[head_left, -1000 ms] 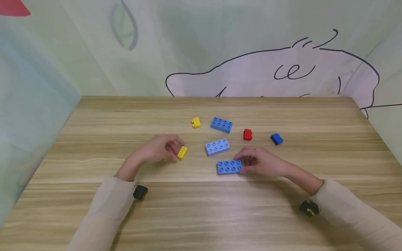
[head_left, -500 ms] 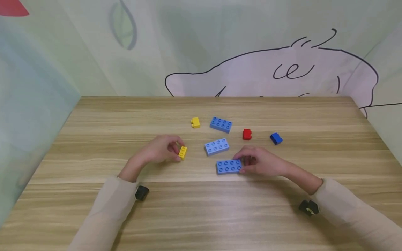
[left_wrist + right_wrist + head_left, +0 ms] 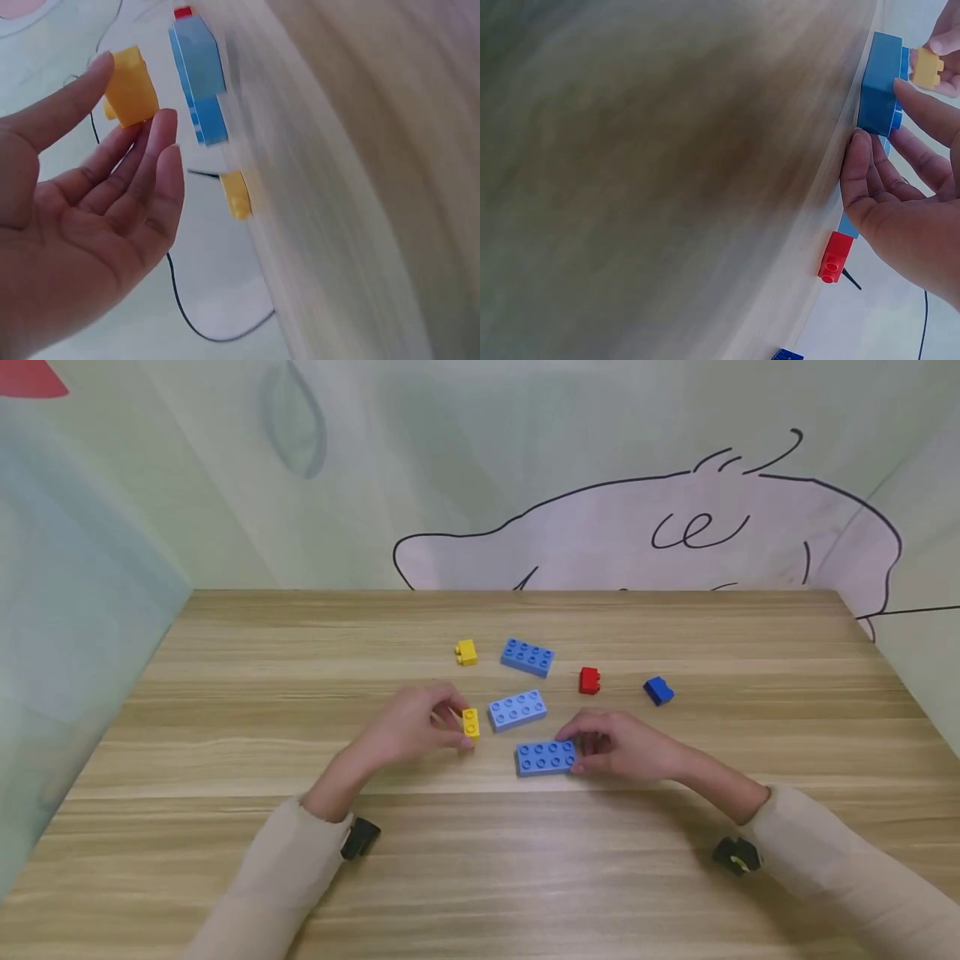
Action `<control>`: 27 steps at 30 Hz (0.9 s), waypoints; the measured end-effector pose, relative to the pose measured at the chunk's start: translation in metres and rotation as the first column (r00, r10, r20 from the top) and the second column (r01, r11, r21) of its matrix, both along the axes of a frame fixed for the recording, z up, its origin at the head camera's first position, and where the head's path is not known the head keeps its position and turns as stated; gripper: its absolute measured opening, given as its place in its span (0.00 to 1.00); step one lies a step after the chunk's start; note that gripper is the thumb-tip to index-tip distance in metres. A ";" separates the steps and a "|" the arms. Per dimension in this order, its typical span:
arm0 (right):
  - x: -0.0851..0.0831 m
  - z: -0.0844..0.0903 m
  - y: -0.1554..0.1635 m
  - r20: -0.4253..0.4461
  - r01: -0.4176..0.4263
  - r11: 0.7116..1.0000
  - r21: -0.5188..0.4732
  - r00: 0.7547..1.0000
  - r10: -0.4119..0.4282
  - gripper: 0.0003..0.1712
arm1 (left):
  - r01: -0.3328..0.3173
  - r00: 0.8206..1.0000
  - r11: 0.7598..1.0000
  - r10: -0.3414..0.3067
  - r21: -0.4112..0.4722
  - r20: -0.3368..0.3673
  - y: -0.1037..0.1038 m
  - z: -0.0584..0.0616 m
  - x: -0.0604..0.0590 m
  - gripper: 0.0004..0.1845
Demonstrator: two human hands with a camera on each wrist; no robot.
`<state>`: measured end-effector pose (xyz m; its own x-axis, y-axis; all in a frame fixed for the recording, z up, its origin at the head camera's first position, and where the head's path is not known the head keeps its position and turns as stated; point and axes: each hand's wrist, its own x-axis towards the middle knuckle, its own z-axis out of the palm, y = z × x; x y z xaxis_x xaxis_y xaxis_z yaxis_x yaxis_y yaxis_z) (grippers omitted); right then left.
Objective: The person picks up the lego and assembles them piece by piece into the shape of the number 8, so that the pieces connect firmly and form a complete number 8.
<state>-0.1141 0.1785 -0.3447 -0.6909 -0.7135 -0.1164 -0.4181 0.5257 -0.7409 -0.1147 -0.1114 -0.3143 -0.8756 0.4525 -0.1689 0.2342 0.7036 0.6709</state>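
Yellow brick [image 3: 470,725], a small one with two bumps on top, is up off the wooden counter [image 3: 480,893]. The person's left hand [image 3: 411,724] pinches it between the thumb and fingers. Just to its right, and not held, is a light blue brick [image 3: 518,710] with eight bumps facing up.

The right hand [image 3: 626,747] pinches a big blue brick [image 3: 547,758] by its right end. That one has eight bumps on top too, and it is nearer to the person than the light blue one.

Farther back, another yellow one [image 3: 467,652] lies on its side with its bumps to the left. Next to it is one more blue one [image 3: 527,657], bumps up. A little red brick [image 3: 589,681] lies with its bumps to the right, and a dark blue brick [image 3: 659,691] is farthest right. Behind the counter, a wall [image 3: 480,460] has a cartoon drawn in black lines.
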 end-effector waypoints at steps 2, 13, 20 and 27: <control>0.000 0.000 0.000 0.000 -0.001 1.000 0.000 1.000 0.001 0.19 | 0.012 1.000 1.000 -0.011 0.016 -0.008 0.008 0.000 0.004 0.18; -0.001 -0.002 0.000 -0.001 -0.005 1.000 -0.003 1.000 0.005 0.19 | 0.052 0.998 0.998 -0.052 0.026 -0.018 0.044 -0.005 0.019 0.19; -0.001 -0.001 0.000 0.001 -0.006 1.000 -0.007 1.000 0.006 0.19 | 0.078 0.997 0.997 -0.078 0.000 -0.024 0.052 -0.009 0.020 0.20; 0.000 0.000 -0.001 -0.001 -0.003 1.000 -0.011 1.000 0.003 0.19 | 0.077 0.997 0.997 -0.077 -0.007 -0.010 0.056 -0.009 0.019 0.20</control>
<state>-0.1146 0.1777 -0.3448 -0.6889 -0.7167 -0.1083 -0.4200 0.5164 -0.7463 -0.0959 -0.0551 -0.3234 -0.8401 0.5173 -0.1631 0.2947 0.6877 0.6635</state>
